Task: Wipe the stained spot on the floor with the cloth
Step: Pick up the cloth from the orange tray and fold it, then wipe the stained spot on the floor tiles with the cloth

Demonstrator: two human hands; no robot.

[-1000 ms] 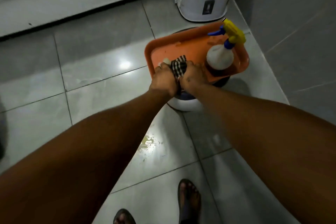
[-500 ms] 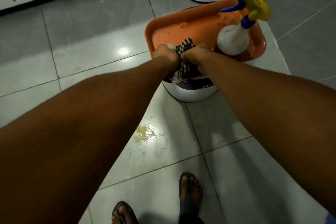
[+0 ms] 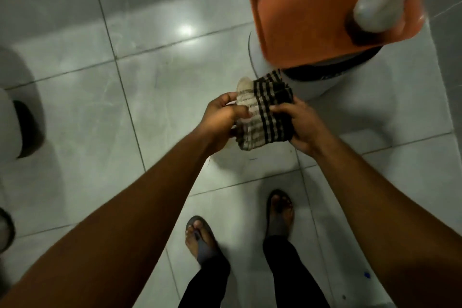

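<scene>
**Checked cloth held in both hands above the tiled floor**

Above the pale grey glossy floor tiles point(image 3: 75, 112), a person standing in dark sandals holds a bunched cloth in black-and-cream check point(image 3: 263, 114) in the air, between the two hands at the centre of the view. The left hand point(image 3: 220, 120) is curled closed on the cloth's pale left edge, thumb on top. The right hand point(image 3: 303, 127) cups the darker right side, fingers wrapped under it and thumb pressed across the top. Each grip is narrow and closed on fabric; neither hand touches anything else.

The cloth looks soft, light and limp, folded into a thick wad that sags at its lower edge. It would likely bunch or unfold easily, so holding it as a gathered pad in one palm seems the surest way to press it to the floor.

The stained spot cannot be made out; it may lie hidden beneath the hands and cloth.

Behind, at upper right, an orange plastic tray point(image 3: 300, 20) rests on a white round bucket point(image 3: 325, 87) and carries a white spray bottle with a blue and yellow trigger point(image 3: 375, 11), which is blurred.
</scene>
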